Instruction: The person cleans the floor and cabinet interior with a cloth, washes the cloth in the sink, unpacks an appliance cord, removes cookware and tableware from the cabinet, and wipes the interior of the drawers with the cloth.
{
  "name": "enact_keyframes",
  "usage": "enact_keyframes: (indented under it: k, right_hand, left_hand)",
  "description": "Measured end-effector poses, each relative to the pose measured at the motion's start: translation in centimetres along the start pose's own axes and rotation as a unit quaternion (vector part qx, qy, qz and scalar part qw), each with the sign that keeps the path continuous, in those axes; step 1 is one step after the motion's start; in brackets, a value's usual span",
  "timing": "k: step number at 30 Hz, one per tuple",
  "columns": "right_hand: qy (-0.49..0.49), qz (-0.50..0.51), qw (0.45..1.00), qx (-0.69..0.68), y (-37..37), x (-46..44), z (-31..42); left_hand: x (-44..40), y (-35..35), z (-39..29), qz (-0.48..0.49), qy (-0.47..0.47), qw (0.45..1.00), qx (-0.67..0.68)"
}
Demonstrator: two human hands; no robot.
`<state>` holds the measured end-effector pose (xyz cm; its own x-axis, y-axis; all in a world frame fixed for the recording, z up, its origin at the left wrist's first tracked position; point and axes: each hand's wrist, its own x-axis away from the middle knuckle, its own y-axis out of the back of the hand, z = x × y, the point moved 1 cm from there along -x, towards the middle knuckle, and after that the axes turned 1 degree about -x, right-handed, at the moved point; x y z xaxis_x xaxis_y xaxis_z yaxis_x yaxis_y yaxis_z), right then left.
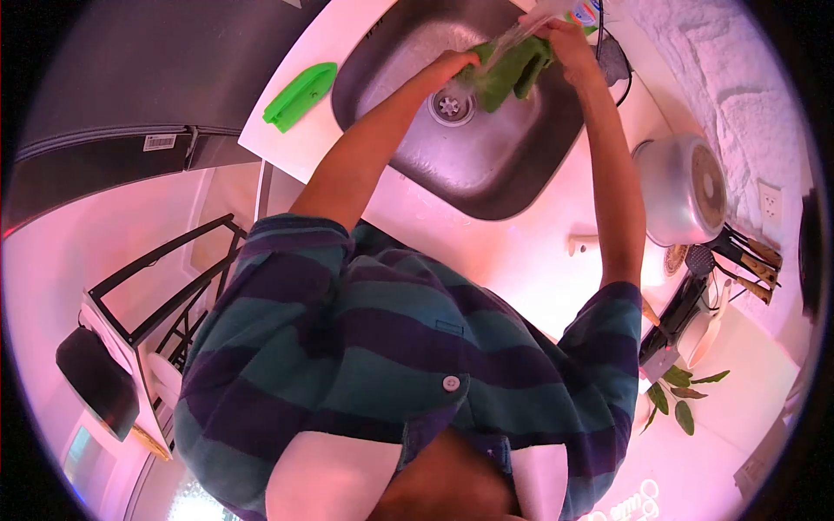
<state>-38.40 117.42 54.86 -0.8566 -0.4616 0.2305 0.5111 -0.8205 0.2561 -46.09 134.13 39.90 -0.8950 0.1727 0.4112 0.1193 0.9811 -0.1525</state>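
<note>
Over the metal sink, flat green leaves, like a leafy vegetable, hang under a stream of water. My left hand pinches the left edge of the leaves, its fingers closed. At the upper right, my right hand is closed on their other end, close to the stream. The leaves droop between both hands, just right of the drain. I cannot make out the exact kind of leaf.
A bright green boat-shaped item lies on the counter left of the sink. A large metal pot stands at the right, near knives. A labelled bottle and a grey cloth-like item are behind my right hand.
</note>
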Motion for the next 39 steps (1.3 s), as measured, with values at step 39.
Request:
enact_keyframes:
  k: [39]
  right_hand:
    - [0.21,-0.046,0.837,0.503,-7.4,-2.2,-6.9]
  left_hand:
    - [0.1,-1.2,-14.0,-0.115,-0.315,0.885,-0.324]
